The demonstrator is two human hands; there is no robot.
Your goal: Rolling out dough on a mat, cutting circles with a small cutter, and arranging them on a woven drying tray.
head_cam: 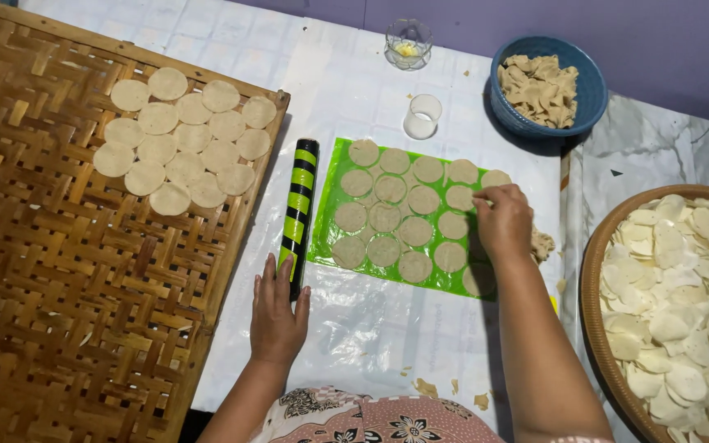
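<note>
Dough discs (404, 215) are laid in rows on a green sheet (322, 246) on the table (371, 328). One disc at the sheet's right edge is pinched by the right hand (504, 221). The left hand (276, 316) rests flat, open, touching a striped rolling pin (299, 209). Some discs (182, 139) are already placed on the woven tray (59, 287); most of the tray remains unfilled.

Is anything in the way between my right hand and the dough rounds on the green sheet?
Nothing visible is: the right hand already rests on the dough rounds at the green sheet's right side, fingertips touching one.
</note>
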